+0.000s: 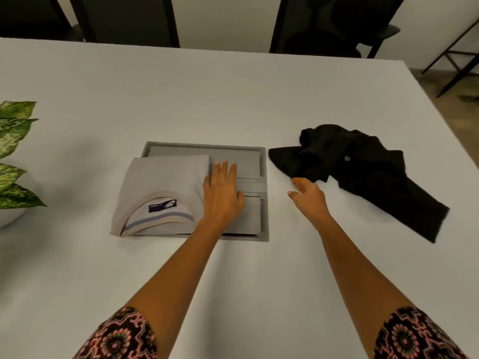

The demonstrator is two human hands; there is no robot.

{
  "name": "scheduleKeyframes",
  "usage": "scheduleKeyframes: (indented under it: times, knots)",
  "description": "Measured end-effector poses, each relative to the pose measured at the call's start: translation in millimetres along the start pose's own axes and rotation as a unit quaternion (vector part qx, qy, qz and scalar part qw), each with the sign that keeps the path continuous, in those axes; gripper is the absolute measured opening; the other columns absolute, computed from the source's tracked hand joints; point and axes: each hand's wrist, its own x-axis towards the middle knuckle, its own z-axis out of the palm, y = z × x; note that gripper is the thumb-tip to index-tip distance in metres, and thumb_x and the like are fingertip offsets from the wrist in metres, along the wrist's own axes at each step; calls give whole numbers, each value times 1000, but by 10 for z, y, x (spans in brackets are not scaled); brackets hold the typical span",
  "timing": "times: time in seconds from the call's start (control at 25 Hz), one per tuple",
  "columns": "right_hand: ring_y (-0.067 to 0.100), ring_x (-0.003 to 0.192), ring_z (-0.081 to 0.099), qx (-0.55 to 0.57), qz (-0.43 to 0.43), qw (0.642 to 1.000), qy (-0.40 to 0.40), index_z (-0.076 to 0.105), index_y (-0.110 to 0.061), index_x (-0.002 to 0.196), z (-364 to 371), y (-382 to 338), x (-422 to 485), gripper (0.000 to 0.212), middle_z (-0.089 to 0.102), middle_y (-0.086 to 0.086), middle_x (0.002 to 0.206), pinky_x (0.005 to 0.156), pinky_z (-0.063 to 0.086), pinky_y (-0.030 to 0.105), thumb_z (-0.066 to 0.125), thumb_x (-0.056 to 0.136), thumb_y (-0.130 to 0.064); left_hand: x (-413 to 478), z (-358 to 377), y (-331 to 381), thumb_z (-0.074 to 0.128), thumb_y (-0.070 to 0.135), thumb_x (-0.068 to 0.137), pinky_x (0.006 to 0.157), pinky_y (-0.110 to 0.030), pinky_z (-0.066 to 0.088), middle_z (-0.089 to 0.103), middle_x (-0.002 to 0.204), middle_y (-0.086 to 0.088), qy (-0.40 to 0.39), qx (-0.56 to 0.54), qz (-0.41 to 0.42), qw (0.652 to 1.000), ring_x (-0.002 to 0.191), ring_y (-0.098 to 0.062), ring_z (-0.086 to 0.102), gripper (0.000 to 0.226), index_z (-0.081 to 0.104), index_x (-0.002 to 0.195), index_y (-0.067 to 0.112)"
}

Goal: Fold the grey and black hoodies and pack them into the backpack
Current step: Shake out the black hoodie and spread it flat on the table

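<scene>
The grey hoodie (163,185) lies folded into a neat rectangle on the white table, its collar and label facing me. My left hand (222,193) lies flat with straight fingers at the hoodie's right edge, partly on the grey panel beneath. The black hoodie (363,172) lies crumpled to the right. My right hand (307,194) hovers just short of the black hoodie's near left corner, fingers loosely curled, holding nothing. No backpack is in view.
A grey recessed panel (248,161) is set into the white table (233,99) under the grey hoodie. Green plant leaves (15,151) and a white pot stand at the left edge. Dark chairs (324,24) line the far side.
</scene>
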Motion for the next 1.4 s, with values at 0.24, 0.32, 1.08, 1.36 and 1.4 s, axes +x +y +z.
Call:
scheduleKeyframes:
  times: [0.24,0.32,1.08,1.36,1.4]
  knots:
    - [31,135,38,-140,-30,989,44,50,-13,139,-702,518,137,48,43,14,147,105,38,37,62,93,-12,164,402,730,51,35,98,120,-49,5,-1,165,-10,-77,70,70,992,152,-28,-6,71,12,157,22]
    - [31,144,20,-224,-12,973,50,50,-16,140,-1027,774,180,48,26,14,156,109,32,42,61,93,-13,239,565,1029,53,36,97,120,-50,5,-6,165,-10,-97,84,114,985,151,-29,-9,70,17,156,25]
    - [16,149,11,-378,-17,923,-71,32,-13,149,-1508,1585,-589,57,22,2,158,121,3,43,50,96,-13,-611,925,1826,60,29,91,117,-45,24,33,147,-7,-255,93,98,957,133,-30,37,66,33,150,18]
    - [19,123,50,-375,-4,919,-121,59,-14,125,-1457,1680,-1626,32,53,1,128,122,6,41,52,97,-28,-1776,571,1360,57,37,92,103,-34,39,56,124,-2,-323,44,-12,945,116,-22,56,24,53,111,23]
    - [18,116,54,-381,2,917,-122,62,-14,115,-1457,1703,-1749,28,57,0,115,122,7,41,53,96,-34,-1957,538,1290,56,42,93,105,-36,38,57,124,-2,-329,61,-25,942,117,-22,55,27,52,110,22]
